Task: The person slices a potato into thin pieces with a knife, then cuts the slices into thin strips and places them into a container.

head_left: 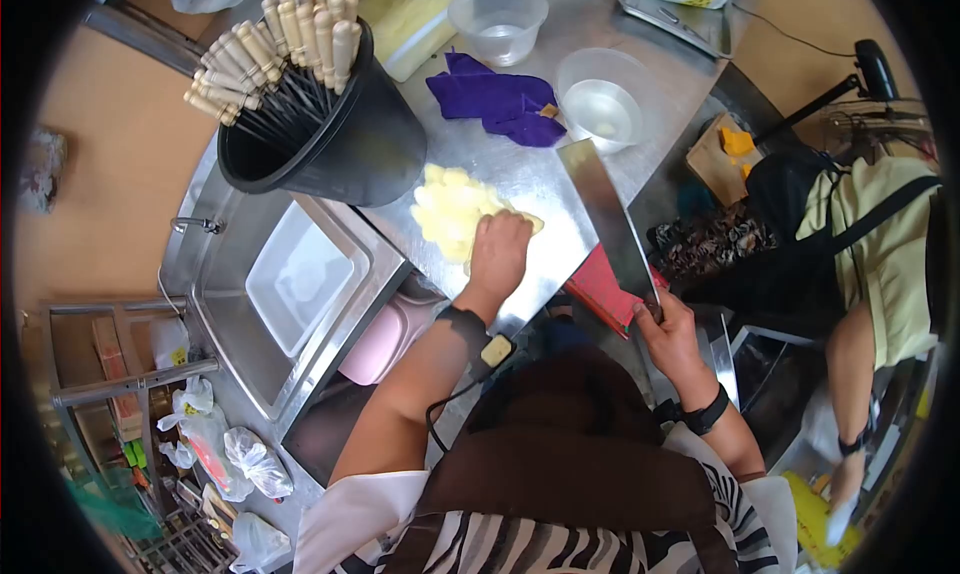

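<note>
Left hand [498, 254] sits flat, fingers together, pressing down on the pile of yellow pieces [452, 210] in the middle of the steel counter [540, 189]. Right hand [672, 336] is clamped on the handle of a big cleaver [607, 218], blade angled up just right of that pile. Beyond the pile lie a purple cloth [497, 101] and a clear bowl [601, 102]; left of it stands a black bucket [340, 139] full of wooden-handled tools.
</note>
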